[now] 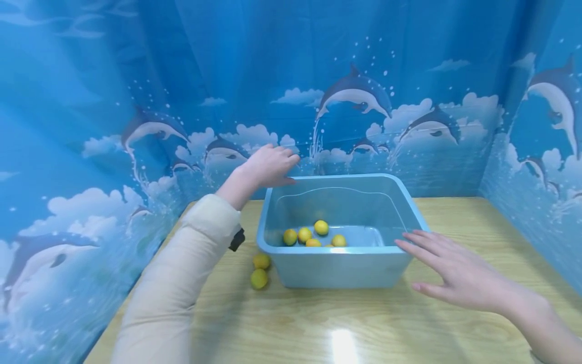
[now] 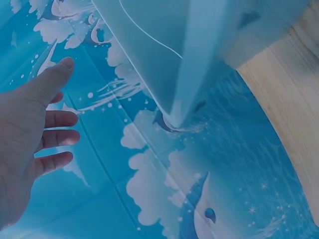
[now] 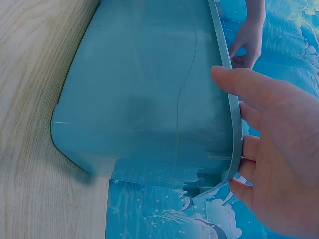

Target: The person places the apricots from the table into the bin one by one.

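A light blue plastic bin (image 1: 338,270) stands on the table. Inside it, at the left, lie several yellow lemons (image 1: 321,227), partly hidden by the near wall. My left hand (image 1: 271,164) is raised by the bin's far left corner; the left wrist view shows its fingers (image 2: 61,138) extended, holding nothing, apart from the bin wall. At the bin's right side is my right hand (image 1: 459,270), its fingers spread. In the right wrist view the thumb (image 3: 234,79) and fingertips of this hand are right at the rim, not curled round it.
Two more lemons (image 1: 259,279) lie on the wooden table (image 1: 291,323) outside the bin's near left corner. A small black object (image 1: 237,239) shows beside the left sleeve. Behind and at both sides hangs a blue curtain (image 1: 273,60) printed with dolphins.
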A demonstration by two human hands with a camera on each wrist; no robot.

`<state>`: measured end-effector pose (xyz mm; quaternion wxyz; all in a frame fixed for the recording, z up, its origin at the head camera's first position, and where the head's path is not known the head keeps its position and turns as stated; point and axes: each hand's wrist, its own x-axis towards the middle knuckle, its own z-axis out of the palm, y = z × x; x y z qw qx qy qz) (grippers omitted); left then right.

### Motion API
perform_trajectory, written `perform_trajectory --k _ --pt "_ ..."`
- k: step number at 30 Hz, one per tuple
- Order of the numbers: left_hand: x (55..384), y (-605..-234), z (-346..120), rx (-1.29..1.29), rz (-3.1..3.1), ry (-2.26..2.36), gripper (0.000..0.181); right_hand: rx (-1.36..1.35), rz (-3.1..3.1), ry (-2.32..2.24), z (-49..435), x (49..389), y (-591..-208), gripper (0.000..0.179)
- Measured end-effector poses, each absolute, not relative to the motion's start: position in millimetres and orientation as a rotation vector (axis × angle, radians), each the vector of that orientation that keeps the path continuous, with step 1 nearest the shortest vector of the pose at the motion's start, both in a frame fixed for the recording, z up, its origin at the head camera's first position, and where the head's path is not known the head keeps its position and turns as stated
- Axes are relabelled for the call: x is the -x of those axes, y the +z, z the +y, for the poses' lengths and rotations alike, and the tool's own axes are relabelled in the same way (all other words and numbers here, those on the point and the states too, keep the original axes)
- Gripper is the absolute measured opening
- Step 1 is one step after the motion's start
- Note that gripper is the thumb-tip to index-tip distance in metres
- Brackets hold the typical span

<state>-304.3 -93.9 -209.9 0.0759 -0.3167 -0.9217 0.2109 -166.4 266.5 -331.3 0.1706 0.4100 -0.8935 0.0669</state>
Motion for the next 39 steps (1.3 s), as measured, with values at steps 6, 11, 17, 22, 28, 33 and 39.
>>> perform_trajectory --k 6,11,17,22,28,33,39 --pt "297 -212 -113 0.955 -2.739 0.592 0.045 -1.17 -2.509 0.183 269 168 -332 0.08" --pt "288 -216 -129 0.938 -2.733 0.565 0.042 -1.175 -2.493 0.183 269 169 -332 0.082" --pt "273 -226 -144 0.945 -2.725 0.488 0.032 -1.176 -2.507 0.189 269 169 -332 0.081" --pt "257 -239 -159 0.988 -2.65 0.405 0.027 -1.173 -2.527 0.198 269 169 -332 0.08" --pt "244 -253 -175 1.003 -2.617 0.284 0.025 -1.163 -2.537 0.205 269 167 -334 0.08" --pt "237 -269 -189 0.964 -2.637 0.233 0.025 -1.164 -2.525 0.212 269 168 -336 0.079" --pt "234 -296 -205 0.934 -2.646 0.197 0.026 -1.173 -2.514 0.221 269 169 -336 0.081"
